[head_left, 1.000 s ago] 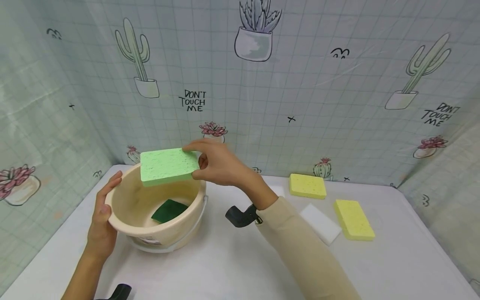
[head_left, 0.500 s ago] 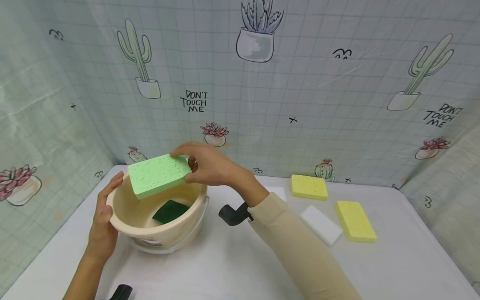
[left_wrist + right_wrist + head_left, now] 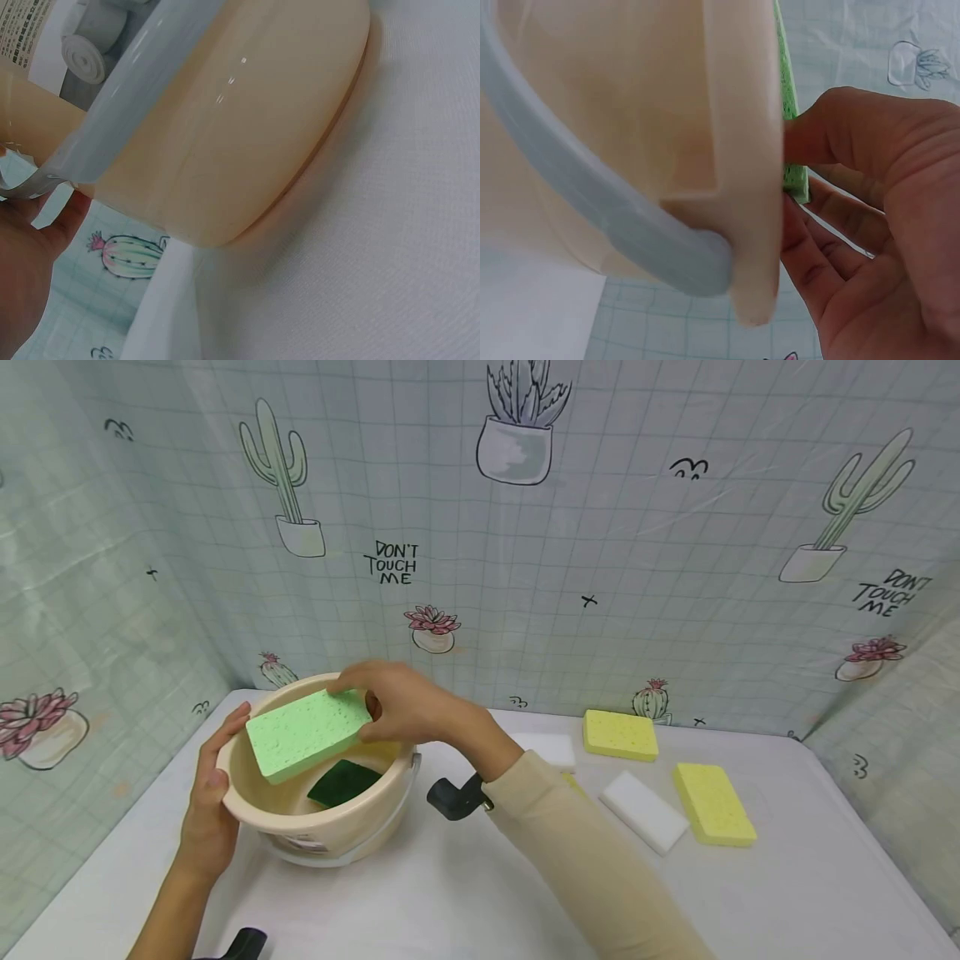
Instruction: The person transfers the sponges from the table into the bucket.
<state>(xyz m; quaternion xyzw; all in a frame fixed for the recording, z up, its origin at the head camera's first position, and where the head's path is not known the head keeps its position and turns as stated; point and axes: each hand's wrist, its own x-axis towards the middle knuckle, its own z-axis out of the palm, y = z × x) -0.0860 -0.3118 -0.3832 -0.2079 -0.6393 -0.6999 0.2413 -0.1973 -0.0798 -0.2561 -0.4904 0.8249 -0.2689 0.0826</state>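
Note:
A cream bucket (image 3: 360,827) stands at the left of the table. My left hand (image 3: 206,806) holds its left side, fingers and thumb along the rim. My right hand (image 3: 405,702) pinches a light green sponge (image 3: 307,731) by its right end, thumb below and fingers on top. This sponge is tilted over the bucket's mouth, its left end low near the inner wall. A dark green scouring pad (image 3: 343,783) lies inside the bucket. In the right wrist view the bucket's rim (image 3: 746,150) hides most of the green sponge (image 3: 796,180).
Two yellow sponges (image 3: 619,734) lie on the table (image 3: 480,893) at the right, with a white sponge (image 3: 643,812) between them and my sleeve (image 3: 577,843). Another white piece (image 3: 551,749) and a bit of yellow show beside the sleeve. A printed curtain (image 3: 487,560) hangs behind.
My right hand has moved left and down with the light green sponge, which now tilts lower into the bucket's mouth. The left hand and bucket have stayed in place.

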